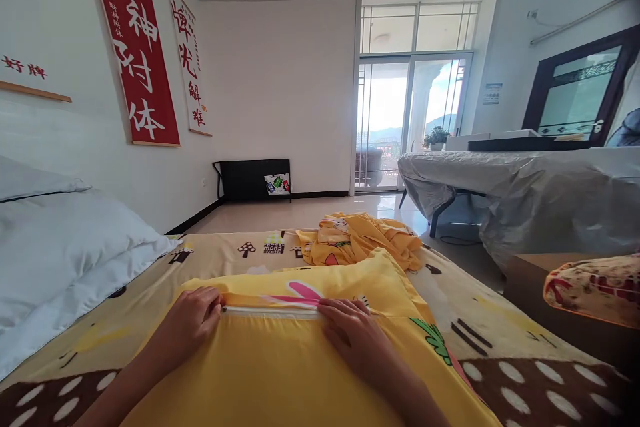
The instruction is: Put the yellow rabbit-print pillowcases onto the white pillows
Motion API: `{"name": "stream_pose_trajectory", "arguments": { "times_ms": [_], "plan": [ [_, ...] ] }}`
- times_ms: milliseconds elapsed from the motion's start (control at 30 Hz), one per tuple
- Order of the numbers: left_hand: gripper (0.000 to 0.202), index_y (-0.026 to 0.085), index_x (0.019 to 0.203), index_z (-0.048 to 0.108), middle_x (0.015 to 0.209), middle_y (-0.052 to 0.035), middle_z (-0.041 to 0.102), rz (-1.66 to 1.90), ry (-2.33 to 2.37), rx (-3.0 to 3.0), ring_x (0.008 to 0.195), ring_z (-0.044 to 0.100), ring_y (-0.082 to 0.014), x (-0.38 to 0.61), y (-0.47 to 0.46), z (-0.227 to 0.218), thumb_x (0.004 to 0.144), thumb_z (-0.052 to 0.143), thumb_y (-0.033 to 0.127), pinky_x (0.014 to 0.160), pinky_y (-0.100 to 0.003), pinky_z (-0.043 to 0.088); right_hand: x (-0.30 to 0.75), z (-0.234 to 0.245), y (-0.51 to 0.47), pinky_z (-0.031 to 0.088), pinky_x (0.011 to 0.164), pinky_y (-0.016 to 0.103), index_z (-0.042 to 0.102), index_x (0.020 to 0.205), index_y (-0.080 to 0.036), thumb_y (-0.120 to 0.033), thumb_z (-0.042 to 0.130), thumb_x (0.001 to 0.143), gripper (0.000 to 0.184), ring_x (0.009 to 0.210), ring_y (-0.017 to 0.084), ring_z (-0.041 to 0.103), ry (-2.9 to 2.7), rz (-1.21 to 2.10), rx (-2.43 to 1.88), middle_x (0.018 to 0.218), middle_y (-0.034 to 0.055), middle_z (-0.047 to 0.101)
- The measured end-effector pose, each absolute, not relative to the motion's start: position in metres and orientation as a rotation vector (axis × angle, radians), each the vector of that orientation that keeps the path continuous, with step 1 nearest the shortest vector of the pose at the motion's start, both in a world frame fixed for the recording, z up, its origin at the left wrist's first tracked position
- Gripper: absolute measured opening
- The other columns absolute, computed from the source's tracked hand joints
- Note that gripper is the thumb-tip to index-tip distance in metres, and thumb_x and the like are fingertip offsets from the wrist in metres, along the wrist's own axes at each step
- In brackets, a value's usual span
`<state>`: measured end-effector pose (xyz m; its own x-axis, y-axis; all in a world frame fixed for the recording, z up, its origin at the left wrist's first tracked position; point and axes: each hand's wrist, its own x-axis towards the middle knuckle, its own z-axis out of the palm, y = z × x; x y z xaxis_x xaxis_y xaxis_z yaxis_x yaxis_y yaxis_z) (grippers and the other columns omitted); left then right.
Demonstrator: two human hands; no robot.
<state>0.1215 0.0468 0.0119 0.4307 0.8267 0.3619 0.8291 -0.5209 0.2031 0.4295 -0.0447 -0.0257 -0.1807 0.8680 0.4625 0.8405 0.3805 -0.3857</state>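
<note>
A yellow pillowcase (280,367) with a rabbit-ear and carrot print lies in front of me, looking filled out as if a pillow is inside. A white zipper (270,311) runs across it, and it looks closed between my hands. At the zipper's left end, my left hand (197,313) has its fingers curled together on the cloth. My right hand (353,330) grips the cloth along the zipper's right part, fingers close together and thumb mostly hidden. Beyond the pillowcase lies a crumpled heap of orange-yellow printed fabric (365,240).
Beneath everything is a beige and brown patterned bedspread (230,250). White pillows (65,247) are stacked at left. To the right are a brown box (530,293), a floral cushion (595,287) and a plastic-covered table (500,173). A folded black item (245,180) leans against the far wall.
</note>
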Motion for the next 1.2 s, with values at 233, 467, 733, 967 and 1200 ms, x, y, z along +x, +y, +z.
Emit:
{"name": "stream_pose_trajectory", "arguments": {
  "times_ms": [233, 467, 733, 967, 1200],
  "plan": [
    [0.025, 0.02, 0.076, 0.055, 0.086, -0.0033, 0.066, -0.829, -1.665, -2.633, 0.087, 0.058, -0.0225, 0.096, 0.052, -0.003, 0.085, 0.032, 0.027, 0.081, -0.039, 0.033, 0.432, -0.033, -0.038, 0.037, 0.102, 0.044, 0.057, 0.127, -0.029, -0.033, 0.042, 0.093, 0.037, 0.119, 0.021, 0.054, -2.111, -0.044, -1.561, 0.131, 0.0057, 0.058],
    [0.027, 0.02, 0.078, 0.058, 0.088, -0.0025, 0.067, -0.833, -1.699, -2.536, 0.094, 0.055, -0.0233, 0.092, 0.042, -0.009, 0.088, 0.033, 0.018, 0.079, -0.041, 0.024, 0.41, -0.037, -0.035, 0.045, 0.089, 0.039, 0.065, 0.112, -0.022, -0.025, 0.04, 0.094, 0.032, 0.104, 0.022, 0.062, -2.065, -0.548, -1.538, 0.115, 0.0079, 0.067],
    [0.026, 0.019, 0.081, 0.058, 0.086, -0.0046, 0.065, -0.87, -1.562, -2.512, 0.09, 0.053, -0.0232, 0.096, 0.034, -0.018, 0.09, 0.034, 0.012, 0.077, -0.039, 0.024, 0.265, -0.001, -0.026, 0.038, 0.08, 0.035, 0.064, 0.093, -0.021, -0.011, 0.053, 0.083, 0.018, 0.09, 0.021, 0.062, -2.221, -0.481, -1.499, 0.097, 0.0046, 0.07],
    [0.026, 0.017, 0.08, 0.053, 0.083, -0.0053, 0.063, -0.916, -1.354, -2.47, 0.086, 0.052, -0.0222, 0.099, 0.04, -0.031, 0.093, 0.031, 0.011, 0.081, -0.04, 0.025, 0.217, -0.035, 0.018, 0.033, 0.079, 0.032, 0.065, 0.089, -0.022, -0.013, 0.05, 0.088, 0.017, 0.088, 0.016, 0.058, -1.833, -0.199, -1.464, 0.092, 0.002, 0.069],
    [0.023, 0.016, 0.078, 0.051, 0.075, -0.0029, 0.06, -0.97, -1.16, -2.28, 0.076, 0.054, -0.0197, 0.108, 0.028, -0.035, 0.091, 0.034, 0.008, 0.081, -0.039, 0.028, 0.235, -0.036, 0.008, 0.03, 0.079, 0.03, 0.066, 0.08, -0.023, -0.013, 0.051, 0.089, 0.021, 0.083, 0.013, 0.057, -1.808, -0.093, -1.335, 0.087, -0.0009, 0.068]
  ]
}}
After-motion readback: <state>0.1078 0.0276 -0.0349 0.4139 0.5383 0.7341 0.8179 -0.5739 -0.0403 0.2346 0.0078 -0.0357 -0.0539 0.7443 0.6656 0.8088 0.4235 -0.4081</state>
